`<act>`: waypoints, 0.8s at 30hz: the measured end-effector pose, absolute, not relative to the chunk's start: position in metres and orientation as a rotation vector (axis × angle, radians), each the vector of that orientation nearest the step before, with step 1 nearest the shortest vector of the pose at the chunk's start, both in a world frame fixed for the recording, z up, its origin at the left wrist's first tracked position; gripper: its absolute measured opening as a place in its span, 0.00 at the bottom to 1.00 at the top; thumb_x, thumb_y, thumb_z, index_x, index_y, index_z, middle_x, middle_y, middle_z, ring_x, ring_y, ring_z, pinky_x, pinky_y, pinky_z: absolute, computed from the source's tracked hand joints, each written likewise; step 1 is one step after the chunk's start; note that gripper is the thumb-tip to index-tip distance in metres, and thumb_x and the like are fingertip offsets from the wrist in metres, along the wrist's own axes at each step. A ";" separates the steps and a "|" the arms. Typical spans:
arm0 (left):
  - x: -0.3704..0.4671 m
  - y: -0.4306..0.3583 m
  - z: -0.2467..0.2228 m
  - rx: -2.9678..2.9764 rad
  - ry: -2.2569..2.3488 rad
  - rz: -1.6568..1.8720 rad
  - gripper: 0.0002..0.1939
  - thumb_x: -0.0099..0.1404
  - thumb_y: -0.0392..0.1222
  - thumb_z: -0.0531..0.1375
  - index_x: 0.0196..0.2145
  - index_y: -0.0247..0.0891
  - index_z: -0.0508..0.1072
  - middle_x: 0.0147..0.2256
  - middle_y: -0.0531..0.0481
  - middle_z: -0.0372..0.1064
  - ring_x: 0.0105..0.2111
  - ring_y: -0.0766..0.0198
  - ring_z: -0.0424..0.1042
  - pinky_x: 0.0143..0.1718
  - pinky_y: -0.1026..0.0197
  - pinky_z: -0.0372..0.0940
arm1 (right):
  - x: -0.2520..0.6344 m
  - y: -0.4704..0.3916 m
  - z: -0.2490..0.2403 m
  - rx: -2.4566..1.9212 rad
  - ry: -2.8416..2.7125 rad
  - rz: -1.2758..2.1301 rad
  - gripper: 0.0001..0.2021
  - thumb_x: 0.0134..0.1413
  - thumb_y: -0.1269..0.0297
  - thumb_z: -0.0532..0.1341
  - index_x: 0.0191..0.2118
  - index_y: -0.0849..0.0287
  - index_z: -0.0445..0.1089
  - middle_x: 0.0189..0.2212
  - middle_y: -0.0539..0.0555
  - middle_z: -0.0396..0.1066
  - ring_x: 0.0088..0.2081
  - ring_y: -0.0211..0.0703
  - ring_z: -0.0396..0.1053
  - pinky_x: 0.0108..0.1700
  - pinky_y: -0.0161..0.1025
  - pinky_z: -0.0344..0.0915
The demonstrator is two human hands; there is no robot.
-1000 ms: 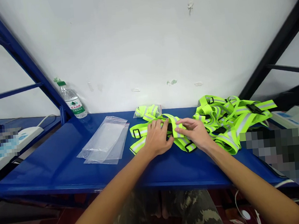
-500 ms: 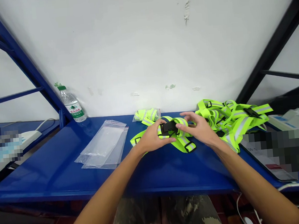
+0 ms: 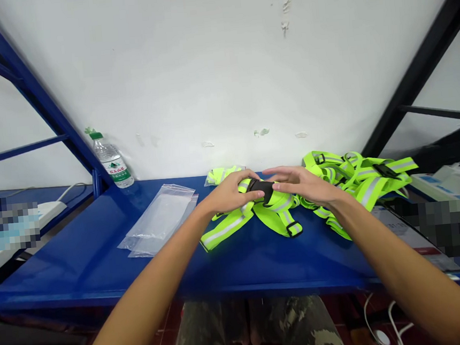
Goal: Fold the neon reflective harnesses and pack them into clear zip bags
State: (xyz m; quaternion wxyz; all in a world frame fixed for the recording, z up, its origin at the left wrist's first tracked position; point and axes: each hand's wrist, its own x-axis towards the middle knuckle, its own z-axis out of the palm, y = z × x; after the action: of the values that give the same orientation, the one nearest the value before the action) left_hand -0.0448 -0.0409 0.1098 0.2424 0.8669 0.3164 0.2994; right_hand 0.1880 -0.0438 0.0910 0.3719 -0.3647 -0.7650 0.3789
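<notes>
A neon yellow-green reflective strap point(image 3: 225, 230) with a black buckle point(image 3: 262, 190) lies bunched at the middle of the blue table. My left hand point(image 3: 234, 191) grips the buckle's left side between thumb and fingers. On the right side, my right hand point(image 3: 297, 181) has its thumb at the buckle, with the other fingers stretched above the strap. A loose strap end with a black slider point(image 3: 294, 229) rests in front of the hands. Behind my left hand sits a clear bag with folded yellow-green strap point(image 3: 219, 175).
Clear plastic bags point(image 3: 159, 219) lie left on the blue table point(image 3: 79, 250). A water bottle point(image 3: 112, 161) leans near the wall. More yellow-green straps point(image 3: 371, 181) are heaped at the right, beside a partly blurred device point(image 3: 416, 236). Power strips sit at both sides.
The buckle has turned slightly between my hands. A strap end at the left now extends toward the table's front, and another strap hangs lower beside my right hand. My right hand's fingers have straightened.
</notes>
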 end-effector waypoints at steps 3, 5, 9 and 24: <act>-0.047 -0.038 0.121 2.433 0.925 0.829 0.16 0.58 0.46 0.64 0.42 0.37 0.74 0.41 0.48 0.73 0.42 0.59 0.71 0.47 0.58 0.63 | 0.186 -0.050 0.104 -1.014 -2.166 0.806 0.20 0.50 0.52 0.65 0.45 0.59 0.73 0.36 0.55 0.76 0.38 0.46 0.72 0.39 0.41 0.67; -0.049 -0.037 0.128 2.455 1.006 0.840 0.15 0.57 0.46 0.64 0.41 0.37 0.74 0.40 0.48 0.74 0.42 0.58 0.71 0.46 0.58 0.63 | 0.190 -0.052 0.112 -1.089 -2.223 0.582 0.17 0.47 0.51 0.67 0.38 0.59 0.74 0.32 0.52 0.74 0.35 0.44 0.70 0.37 0.39 0.65; -0.055 -0.033 0.136 2.378 1.300 0.945 0.16 0.58 0.47 0.62 0.41 0.36 0.75 0.41 0.47 0.74 0.41 0.57 0.71 0.46 0.55 0.64 | 0.203 -0.056 0.122 -1.175 -2.086 0.339 0.17 0.45 0.47 0.67 0.28 0.58 0.71 0.25 0.51 0.70 0.30 0.43 0.68 0.32 0.38 0.62; -0.063 -0.006 0.167 1.878 1.246 1.433 0.20 0.53 0.45 0.67 0.41 0.32 0.74 0.35 0.47 0.74 0.33 0.61 0.72 0.39 0.58 0.67 | 0.244 -0.064 0.139 -1.744 -2.576 -0.118 0.19 0.57 0.51 0.59 0.21 0.58 0.70 0.21 0.57 0.70 0.21 0.43 0.64 0.28 0.42 0.57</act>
State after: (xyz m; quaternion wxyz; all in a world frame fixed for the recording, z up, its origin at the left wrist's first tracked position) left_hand -0.0634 -0.0065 0.1675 0.2334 0.6837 0.4537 0.5218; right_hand 0.2437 -0.0643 0.1392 0.0144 -0.5602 -0.8273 -0.0380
